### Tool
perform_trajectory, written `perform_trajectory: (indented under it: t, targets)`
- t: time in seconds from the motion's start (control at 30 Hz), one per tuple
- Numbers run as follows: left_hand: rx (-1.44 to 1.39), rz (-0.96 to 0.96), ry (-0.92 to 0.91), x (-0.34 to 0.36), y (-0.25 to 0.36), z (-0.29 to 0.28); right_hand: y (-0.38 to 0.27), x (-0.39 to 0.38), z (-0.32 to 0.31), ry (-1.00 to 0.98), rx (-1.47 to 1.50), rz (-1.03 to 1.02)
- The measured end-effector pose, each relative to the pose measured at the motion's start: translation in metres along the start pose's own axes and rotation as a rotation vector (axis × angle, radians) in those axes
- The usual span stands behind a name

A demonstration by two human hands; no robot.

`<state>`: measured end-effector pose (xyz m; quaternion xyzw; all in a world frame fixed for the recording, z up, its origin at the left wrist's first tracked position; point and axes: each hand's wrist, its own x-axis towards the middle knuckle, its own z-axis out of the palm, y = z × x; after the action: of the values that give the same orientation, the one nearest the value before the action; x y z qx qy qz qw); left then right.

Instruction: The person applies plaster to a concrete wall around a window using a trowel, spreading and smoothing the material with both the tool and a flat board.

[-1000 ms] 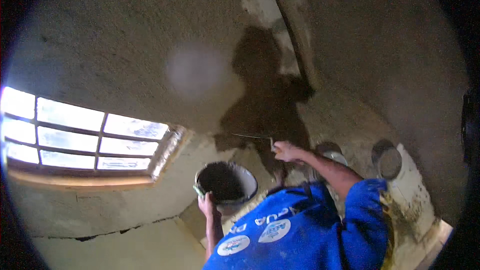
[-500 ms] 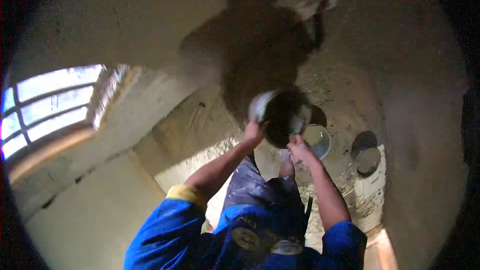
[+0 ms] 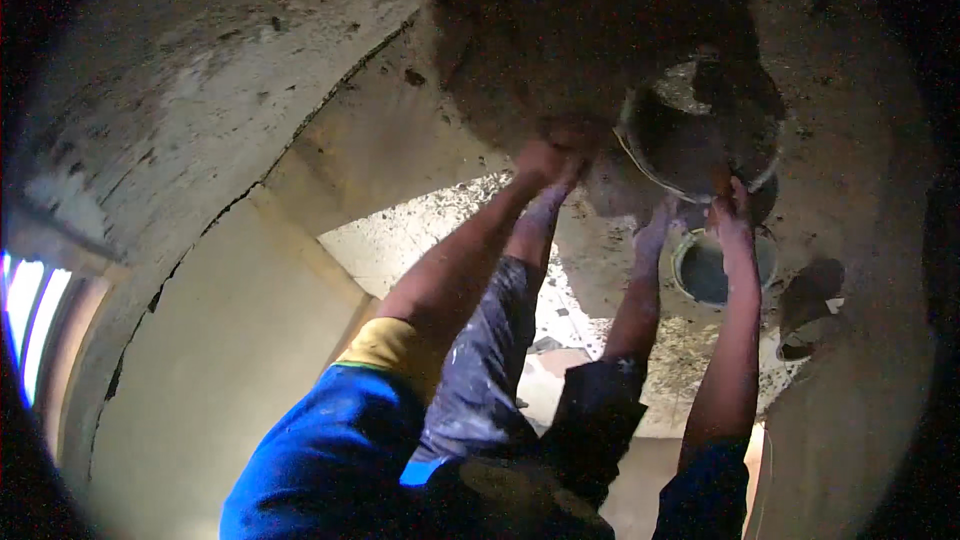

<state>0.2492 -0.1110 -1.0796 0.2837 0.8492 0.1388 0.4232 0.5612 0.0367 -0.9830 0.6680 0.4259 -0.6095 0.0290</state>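
Note:
A round, dark-filled basin [image 3: 645,155] with a pale, worn rim is at the upper right, in deep shadow. My right hand [image 3: 735,215] is at its near edge, fingers closed around a short brown handle [image 3: 722,180]; the rest of that tool is lost in the dark. To the left of the basin, apart from it, my left hand [image 3: 548,162] reaches low near my left foot. Motion and shadow smear its fingers, so whether it holds anything is hidden.
Just below the basin stands a round bucket [image 3: 683,275] with greyish liquid inside. Farther right is a small cylindrical container [image 3: 797,348]. My bare legs [image 3: 635,315] stand between my arms. A pale wall [image 3: 220,340] and a barred window [image 3: 38,310] are at left.
My left hand has come off the basin and moved away to its left. The basin now appears farther right and larger. The view has shifted, with the window nearer the left edge.

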Motion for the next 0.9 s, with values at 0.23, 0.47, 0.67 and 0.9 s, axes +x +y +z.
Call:
perform_trajectory:
  t: [0.23,0.47,0.67,0.9]
  targets:
    - [0.645,-0.284,0.304,0.072,-0.244,-0.145,0.066,-0.042,0.047,0.305,0.212,-0.028]
    - [0.480,-0.433,-0.047,0.121,-0.333,-0.181,0.142,-0.059,-0.020,0.111,-0.401,0.186]
    - [0.753,-0.350,0.244,0.136,-0.337,-0.182,0.151,-0.080,-0.019,0.015,-0.303,0.438]
    - [0.433,0.262,0.169,0.009,-0.281,-0.204,0.142,-0.109,-0.022,-0.134,-0.096,0.356]
